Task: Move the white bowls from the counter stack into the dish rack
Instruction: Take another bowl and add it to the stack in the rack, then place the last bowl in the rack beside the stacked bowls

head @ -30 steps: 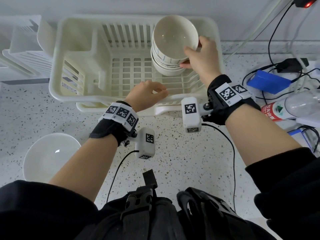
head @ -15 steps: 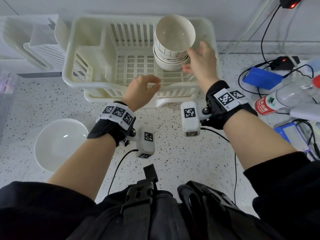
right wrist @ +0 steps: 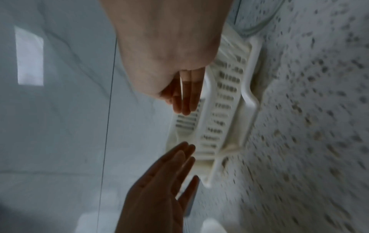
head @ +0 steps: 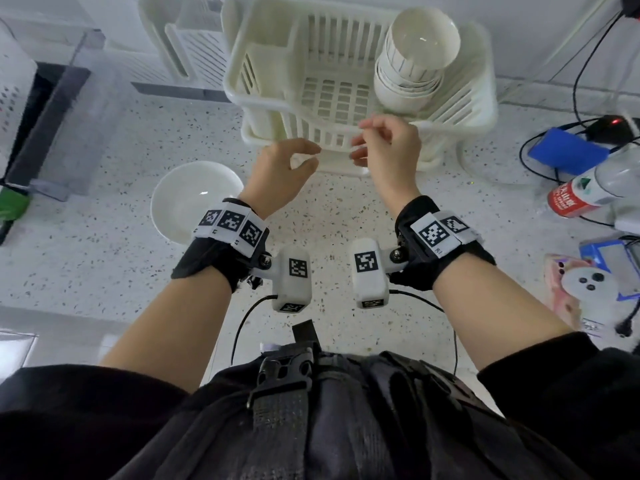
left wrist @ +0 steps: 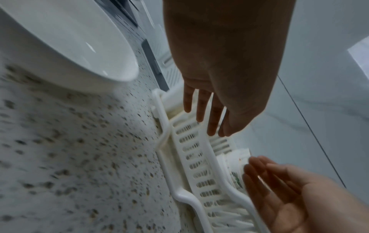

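Head view: left hand (head: 280,174) and right hand (head: 388,147) hanging loose and empty before the dish rack (head: 485,109), nested white bowls (head: 412,74) tilted inside, last white bowl (head: 187,199) on the speckled desk (head: 104,271). Left wrist view: glossy, smooth, likely ceramic, hard, slippery, breakable; best pinched at the rim. Right wrist view: relaxed fingers, nothing held.

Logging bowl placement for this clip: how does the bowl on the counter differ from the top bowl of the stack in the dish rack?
The counter bowl sits upright and alone on the speckled counter; the top rack bowl lies tipped on its side, nested on other bowls inside the dish rack. The counter bowl looks plain white, while the top rack bowl shows thin dark lines on its outer wall. Both are white, and neither hand touches either.
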A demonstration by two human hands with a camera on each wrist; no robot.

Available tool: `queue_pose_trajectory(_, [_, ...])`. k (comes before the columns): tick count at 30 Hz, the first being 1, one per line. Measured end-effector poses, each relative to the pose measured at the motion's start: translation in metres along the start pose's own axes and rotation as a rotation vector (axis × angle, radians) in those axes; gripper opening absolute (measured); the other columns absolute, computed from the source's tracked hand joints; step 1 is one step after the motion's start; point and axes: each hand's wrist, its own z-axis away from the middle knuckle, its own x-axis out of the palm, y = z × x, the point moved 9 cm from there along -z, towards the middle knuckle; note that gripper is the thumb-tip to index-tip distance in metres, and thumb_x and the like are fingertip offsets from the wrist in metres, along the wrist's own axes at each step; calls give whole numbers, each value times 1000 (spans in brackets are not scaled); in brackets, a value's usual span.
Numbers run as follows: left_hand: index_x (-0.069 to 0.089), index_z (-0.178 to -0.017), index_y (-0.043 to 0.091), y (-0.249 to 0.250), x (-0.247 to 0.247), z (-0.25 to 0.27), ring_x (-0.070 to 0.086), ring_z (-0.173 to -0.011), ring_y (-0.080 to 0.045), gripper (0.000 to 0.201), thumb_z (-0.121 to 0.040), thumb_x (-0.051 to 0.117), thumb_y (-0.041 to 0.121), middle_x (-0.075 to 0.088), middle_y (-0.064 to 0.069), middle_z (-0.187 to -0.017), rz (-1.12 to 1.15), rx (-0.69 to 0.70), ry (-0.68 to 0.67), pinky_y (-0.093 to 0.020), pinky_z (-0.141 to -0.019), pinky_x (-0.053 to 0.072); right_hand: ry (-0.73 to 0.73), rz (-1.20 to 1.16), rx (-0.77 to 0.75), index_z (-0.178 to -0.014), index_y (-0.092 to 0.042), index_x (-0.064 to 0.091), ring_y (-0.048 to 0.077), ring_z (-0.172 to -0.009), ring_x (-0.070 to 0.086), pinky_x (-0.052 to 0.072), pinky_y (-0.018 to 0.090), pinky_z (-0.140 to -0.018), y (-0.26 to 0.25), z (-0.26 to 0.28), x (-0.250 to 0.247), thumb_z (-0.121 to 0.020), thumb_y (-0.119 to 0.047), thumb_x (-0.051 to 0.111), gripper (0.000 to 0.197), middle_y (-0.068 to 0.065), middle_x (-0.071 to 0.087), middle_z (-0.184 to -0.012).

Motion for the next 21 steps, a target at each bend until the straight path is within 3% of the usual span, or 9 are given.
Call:
queue_pose_trajectory(2, [65,-115,13,-18,-20,15,59,-109,-14,27,-90,55,19,66,0,-119,20,-25,29,-18,-87,39,-111,39,47,-92,-2,65,19,-54,64,57,30,-55,6,21,34,-91,0,50,15,11,67,-74])
queue_pose_trajectory(5, [65,-115,14,-51,-53,39,58,-107,-11,27,-90,54,19,66,2,-120,-2,-64,65,-17,-94,37,-301,136,159,-103,-3,63,15,-56,62,56,29,-58,23,54,88,-94,-1,49,17,12,68,-87])
queue_pose_trajectory(9, [65,-112,13,-106,-105,63,54,-114,-15,27,-89,53,12,65,-1,-122,5,-149,134,-29,-101,40,-464,249,300,-126,-3,52,19,-67,64,58,31,-62,44,92,151,-93,-11,54,34,13,63,-117])
queue_pose_trajectory(13, [63,-116,11,-152,-141,78,52,-121,-20,30,-88,51,9,62,-6,-127,3,-224,153,-25,-96,39,-454,325,368,-135,-7,41,28,-93,66,61,38,-68,56,112,190,-90,-15,58,50,11,56,-127])
queue_pose_trajectory(15, [59,-120,11,-170,-151,84,50,-124,-21,33,-88,52,10,59,-6,-130,-22,-245,123,-30,-100,40,-416,341,396,-139,-10,35,30,-98,65,60,30,-54,63,116,202,-87,-12,59,57,12,53,-130])
queue_pose_trajectory(17, [54,-126,11,-184,-153,89,48,-126,-24,37,-89,52,10,55,-8,-134,-56,-261,82,-36,-103,41,-408,335,454,-141,-13,32,29,-87,69,59,26,-45,73,121,211,-86,-6,54,60,13,53,-132])
queue_pose_trajectory(19, [49,-131,11,-195,-152,93,50,-124,-26,41,-89,53,11,52,-10,-137,-57,-280,33,-38,-103,42,-375,281,509,-140,-15,32,26,-80,69,63,36,-55,82,125,215,-87,0,45,57,13,51,-135])
queue_pose_trajectory(21, [45,-134,11,-203,-148,95,53,-121,-27,44,-90,53,13,51,-9,-139,-37,-293,-17,-41,-101,45,-319,235,546,-140,-15,34,29,-90,67,63,44,-66,85,126,215,-87,5,39,57,12,46,-140])
